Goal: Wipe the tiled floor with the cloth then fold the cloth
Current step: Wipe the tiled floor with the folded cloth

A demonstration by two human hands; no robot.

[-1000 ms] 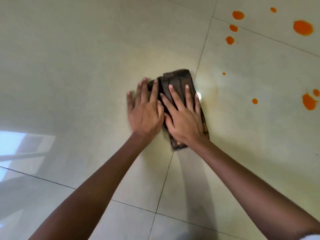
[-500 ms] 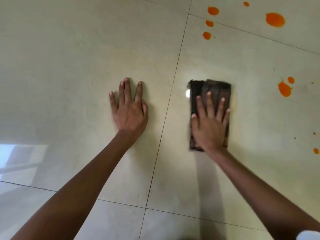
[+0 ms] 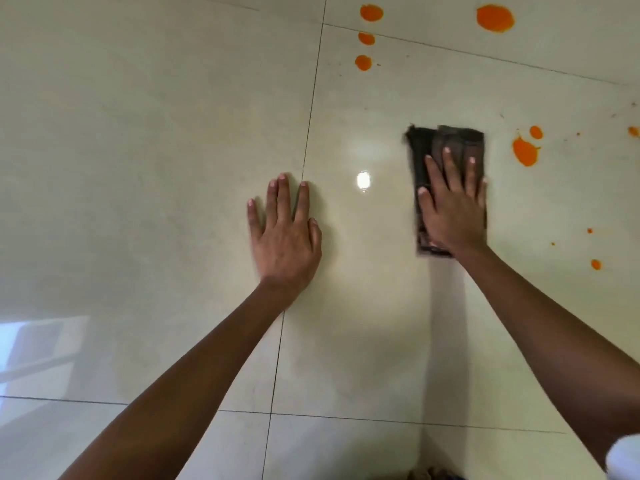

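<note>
A dark brown folded cloth (image 3: 446, 138) lies flat on the glossy cream tiled floor (image 3: 145, 140), right of centre. My right hand (image 3: 450, 211) presses palm-down on it with fingers spread, covering its near half. My left hand (image 3: 285, 233) rests flat on the bare tile beside a grout line, fingers apart, holding nothing. An orange splash (image 3: 524, 151) sits just right of the cloth, apart from it.
More orange spots mark the floor: a large one (image 3: 495, 17) at the top right, three small ones (image 3: 363, 62) above the cloth, and small drops (image 3: 595, 264) at the right. A bright light reflection (image 3: 363, 180) lies between my hands.
My right hand has slid the cloth rightward toward the orange splash. My left hand came off the cloth and now lies flat on the floor.
</note>
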